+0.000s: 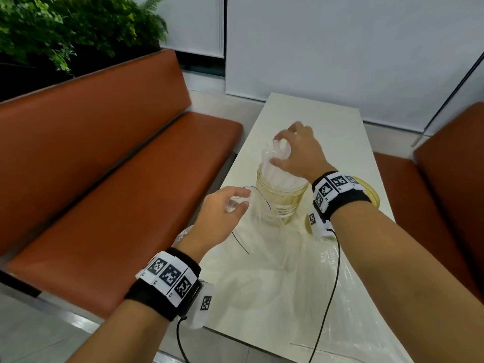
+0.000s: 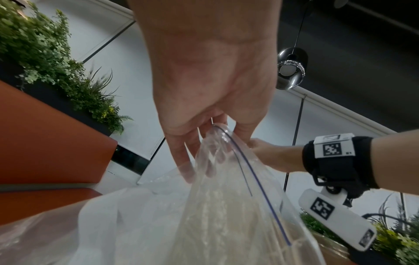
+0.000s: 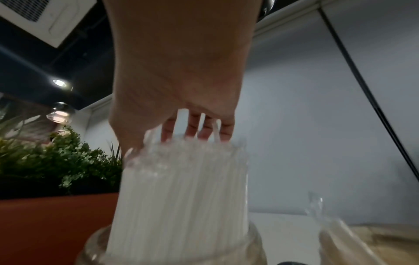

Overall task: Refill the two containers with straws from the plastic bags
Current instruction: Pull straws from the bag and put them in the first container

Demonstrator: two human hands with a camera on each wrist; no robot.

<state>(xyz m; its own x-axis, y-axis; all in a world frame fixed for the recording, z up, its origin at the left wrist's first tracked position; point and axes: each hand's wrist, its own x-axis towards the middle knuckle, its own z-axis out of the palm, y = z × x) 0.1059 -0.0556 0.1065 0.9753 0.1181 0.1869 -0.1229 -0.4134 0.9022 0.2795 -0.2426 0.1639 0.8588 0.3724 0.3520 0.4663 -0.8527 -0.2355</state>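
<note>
A clear, yellow-tinted container point(image 1: 284, 203) stands mid-table with a bundle of white straws point(image 1: 275, 171) upright in it. My right hand point(image 1: 280, 150) grips the top of that bundle from above; in the right wrist view its fingers point(image 3: 197, 129) curl over the ends of the straws point(image 3: 181, 188) standing in the container point(image 3: 172, 251). My left hand point(image 1: 237, 203) pinches the mouth of a clear zip bag point(image 1: 251, 224) just left of the container. The bag point(image 2: 226, 197) hangs below the left hand point(image 2: 215, 152). A second container point(image 1: 370, 195) shows partly behind my right wrist.
Crumpled clear plastic point(image 1: 327, 284) lies across the near part of the cream table point(image 1: 327, 121). Orange benches point(image 1: 117, 166) flank the table on both sides, with plants point(image 1: 65, 30) behind the left one. A black cable point(image 1: 330, 297) hangs from my right wrist.
</note>
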